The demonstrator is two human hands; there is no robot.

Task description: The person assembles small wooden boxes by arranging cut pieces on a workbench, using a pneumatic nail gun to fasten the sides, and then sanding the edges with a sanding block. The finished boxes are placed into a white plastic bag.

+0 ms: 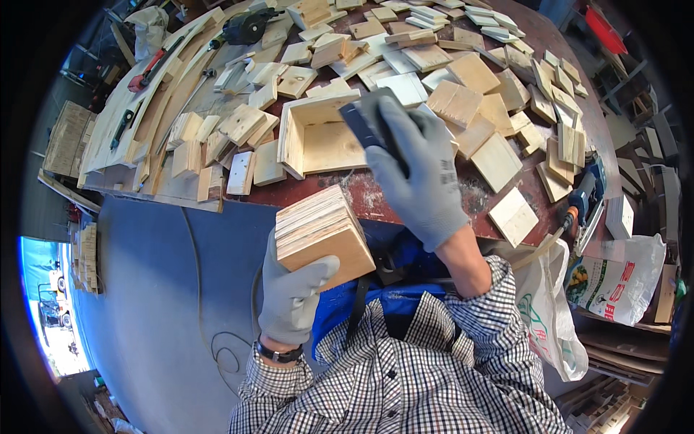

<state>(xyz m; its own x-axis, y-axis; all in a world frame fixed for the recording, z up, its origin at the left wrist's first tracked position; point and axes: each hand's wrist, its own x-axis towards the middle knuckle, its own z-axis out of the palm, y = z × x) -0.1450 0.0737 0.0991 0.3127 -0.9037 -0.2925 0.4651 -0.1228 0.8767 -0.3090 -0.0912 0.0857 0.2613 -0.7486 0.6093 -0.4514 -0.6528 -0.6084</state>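
Observation:
My left hand [290,300], in a grey glove, is wrapped round a thick wooden block [325,235] with a layered, plywood-like edge, held up in front of the table. In my gloved right hand [426,181] is a black sanding block [361,127], gripped by its upper part. It hangs above and to the right of the wooden block, apart from it. Behind it, an open wooden box [289,148] lies on the table, its right side partly covered by my right hand and the sanding block.
Many loose wooden pieces [499,160] cover the reddish table [376,194]. A power tool [587,189] rests at its right edge, with white plastic bags [629,278] below. Long boards [119,108] and a red-handled tool [147,70] lie at left. A cable [196,275] trails over the floor.

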